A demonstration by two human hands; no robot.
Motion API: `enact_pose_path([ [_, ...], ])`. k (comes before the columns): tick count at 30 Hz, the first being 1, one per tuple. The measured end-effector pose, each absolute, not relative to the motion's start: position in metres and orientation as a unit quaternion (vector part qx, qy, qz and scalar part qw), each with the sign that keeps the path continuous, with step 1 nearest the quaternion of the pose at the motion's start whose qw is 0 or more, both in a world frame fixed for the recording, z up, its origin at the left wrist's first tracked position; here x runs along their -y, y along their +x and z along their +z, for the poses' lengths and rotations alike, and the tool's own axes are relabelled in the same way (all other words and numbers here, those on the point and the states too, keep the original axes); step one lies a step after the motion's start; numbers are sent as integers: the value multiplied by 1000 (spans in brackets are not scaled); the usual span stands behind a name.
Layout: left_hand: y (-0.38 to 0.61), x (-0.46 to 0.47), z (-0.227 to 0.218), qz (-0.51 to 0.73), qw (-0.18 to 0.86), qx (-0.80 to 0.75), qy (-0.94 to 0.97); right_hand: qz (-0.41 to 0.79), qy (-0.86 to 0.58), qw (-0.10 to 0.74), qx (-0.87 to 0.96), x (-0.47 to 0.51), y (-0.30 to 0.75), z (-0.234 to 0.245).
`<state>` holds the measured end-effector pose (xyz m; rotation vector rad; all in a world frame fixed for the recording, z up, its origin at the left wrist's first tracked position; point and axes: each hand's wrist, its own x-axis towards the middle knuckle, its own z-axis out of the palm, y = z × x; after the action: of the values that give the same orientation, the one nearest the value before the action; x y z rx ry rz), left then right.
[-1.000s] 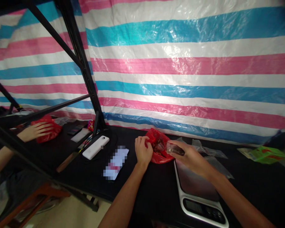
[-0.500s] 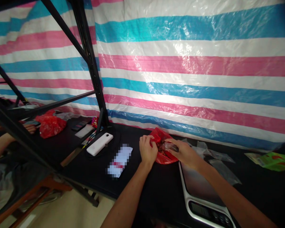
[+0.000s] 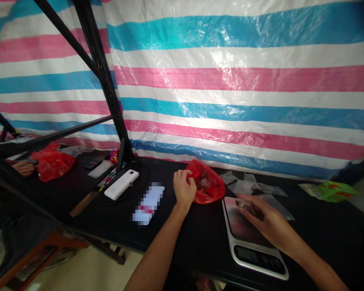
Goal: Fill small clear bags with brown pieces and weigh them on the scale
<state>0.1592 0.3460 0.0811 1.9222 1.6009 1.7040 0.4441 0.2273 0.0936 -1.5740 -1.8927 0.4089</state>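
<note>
My left hand (image 3: 183,187) is closed on the rim of a red plastic bag (image 3: 211,190) that lies open on the black table (image 3: 182,238) and holds dark brown pieces. My right hand (image 3: 265,220) is over the platform of a white digital kitchen scale (image 3: 251,238), fingers pinched on a small clear bag (image 3: 245,203) with dark contents, which is at or just above the platform.
Several empty clear bags (image 3: 251,188) lie behind the scale. A green packet (image 3: 332,190) is at the far right. A white power bank (image 3: 121,184), a blurred card (image 3: 148,203) and a black rack post (image 3: 107,89) stand left. Another person's hand (image 3: 22,167) is by a second red bag (image 3: 53,163).
My right hand has drawn back from the red bag and carried the small clear bag down over the scale. My left hand stays on the red bag's rim.
</note>
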Motion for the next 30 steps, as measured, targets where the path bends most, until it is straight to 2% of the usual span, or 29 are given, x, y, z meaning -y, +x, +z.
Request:
enact_pose_path([
  [4, 157, -347, 79, 553, 50, -534, 637, 106, -589, 288, 748, -219, 447, 100],
  [6, 156, -348, 78, 548, 48, -538, 639, 93, -587, 305, 744, -221, 455, 105],
  [12, 155, -349, 77, 543, 51, -536, 644, 120, -636, 506, 570, -234, 481, 90],
  [16, 156, -348, 77, 543, 46, -534, 646, 137, -660, 578, 461, -231, 483, 62],
  [21, 155, -349, 76, 540, 45, -535, 648, 127, -664, 606, 420, -223, 482, 52],
  [30, 154, -351, 76, 542, 45, -532, 649, 122, -673, 572, 453, -217, 477, 56],
])
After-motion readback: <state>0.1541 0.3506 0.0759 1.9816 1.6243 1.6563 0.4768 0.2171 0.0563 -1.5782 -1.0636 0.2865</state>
